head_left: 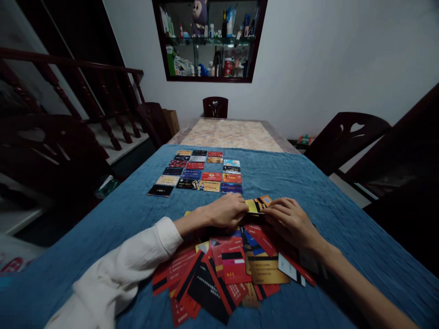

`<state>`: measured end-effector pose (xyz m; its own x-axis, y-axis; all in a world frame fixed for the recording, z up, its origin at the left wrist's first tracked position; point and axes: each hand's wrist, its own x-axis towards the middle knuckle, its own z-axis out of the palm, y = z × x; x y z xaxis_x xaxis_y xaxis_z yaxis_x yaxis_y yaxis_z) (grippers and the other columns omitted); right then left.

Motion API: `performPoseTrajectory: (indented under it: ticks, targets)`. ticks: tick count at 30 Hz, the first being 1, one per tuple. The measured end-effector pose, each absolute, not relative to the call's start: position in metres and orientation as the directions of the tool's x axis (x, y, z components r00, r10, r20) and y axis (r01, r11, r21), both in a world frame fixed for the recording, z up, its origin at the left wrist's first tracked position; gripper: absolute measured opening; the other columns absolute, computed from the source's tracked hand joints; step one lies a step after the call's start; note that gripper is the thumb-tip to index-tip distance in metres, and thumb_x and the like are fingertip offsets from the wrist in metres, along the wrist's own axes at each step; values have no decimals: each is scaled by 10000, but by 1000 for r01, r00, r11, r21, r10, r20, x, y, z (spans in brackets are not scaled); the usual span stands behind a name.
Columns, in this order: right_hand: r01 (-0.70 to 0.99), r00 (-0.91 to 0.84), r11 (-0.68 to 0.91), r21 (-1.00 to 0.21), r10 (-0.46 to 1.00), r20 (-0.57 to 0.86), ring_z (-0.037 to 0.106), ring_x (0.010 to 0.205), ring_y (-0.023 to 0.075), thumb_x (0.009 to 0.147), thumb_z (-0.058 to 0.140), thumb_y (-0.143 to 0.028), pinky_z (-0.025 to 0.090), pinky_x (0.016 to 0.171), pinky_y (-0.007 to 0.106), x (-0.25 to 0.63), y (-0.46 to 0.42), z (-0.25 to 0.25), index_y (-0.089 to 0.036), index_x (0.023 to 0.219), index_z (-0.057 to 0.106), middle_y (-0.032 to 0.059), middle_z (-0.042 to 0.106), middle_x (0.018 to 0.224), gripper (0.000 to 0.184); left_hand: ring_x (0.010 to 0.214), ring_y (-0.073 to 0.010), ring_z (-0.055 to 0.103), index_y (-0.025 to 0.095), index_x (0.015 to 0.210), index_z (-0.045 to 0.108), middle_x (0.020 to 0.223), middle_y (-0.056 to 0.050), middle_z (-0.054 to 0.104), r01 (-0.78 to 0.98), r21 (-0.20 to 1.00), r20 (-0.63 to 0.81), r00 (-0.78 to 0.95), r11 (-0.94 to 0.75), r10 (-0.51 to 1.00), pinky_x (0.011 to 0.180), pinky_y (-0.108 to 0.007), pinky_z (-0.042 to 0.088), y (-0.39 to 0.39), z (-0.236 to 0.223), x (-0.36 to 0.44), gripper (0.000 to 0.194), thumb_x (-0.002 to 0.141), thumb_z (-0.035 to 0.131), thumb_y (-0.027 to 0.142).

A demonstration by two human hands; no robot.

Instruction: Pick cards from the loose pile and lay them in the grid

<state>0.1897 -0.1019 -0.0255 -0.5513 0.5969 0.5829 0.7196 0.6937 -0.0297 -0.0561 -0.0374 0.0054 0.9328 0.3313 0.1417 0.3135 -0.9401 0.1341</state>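
My left hand (228, 211), below a white sleeve, is closed with its fingers curled at the left end of a yellow card (254, 206) with a dark stripe. At the card's other end are the pinched fingers of my right hand (290, 221). An orange-edged card (265, 199) shows just behind it. Beneath both hands spreads a loose pile of cards, among them a black card (207, 288), a pink-red card (236, 267), a gold card (269, 268) and a white card (291, 268). My thumbs are hidden.
Farther up the blue tablecloth (274, 171), several cards (191, 174) lie in rough rows and columns. The patterned far tabletop (233, 130) is uncovered by cloth. Dark wooden chairs (343, 137) stand around the table. A wall cabinet (209, 80) holds bottles and a plush toy.
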Motion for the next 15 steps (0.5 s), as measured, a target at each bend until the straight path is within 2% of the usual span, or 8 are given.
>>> performPoseTrajectory:
  ticks: [4, 9, 15]
  targets:
    - [742, -505, 667, -70, 624, 597, 627, 906, 219, 989, 453, -225, 455, 833, 414, 194, -99, -32, -240, 1125, 688, 69, 749, 919, 271, 872, -202, 616, 144, 885, 658, 896, -85, 692, 355, 211, 141, 911, -911, 387, 766, -284, 447, -34, 4, -57, 141, 882, 526, 95]
    - [770, -451, 625, -128, 675, 584, 633, 924, 237, 982, 454, -241, 466, 842, 420, 196, -98, -35, -249, 1232, 638, 81, 738, 974, 311, 921, -194, 628, 152, 1011, 652, 969, -71, 704, 367, 339, 199, 872, -866, 448, 812, -276, 466, -32, -1, -58, 202, 862, 537, 78]
    - [782, -428, 604, -154, 700, 572, 639, 897, 235, 977, 482, -259, 468, 808, 393, 194, -99, -33, -232, 1167, 629, 83, 725, 967, 242, 982, -207, 631, 169, 1230, 609, 1087, -82, 698, 386, 408, 232, 832, -827, 503, 868, -321, 487, -30, -8, -58, 419, 829, 552, 63]
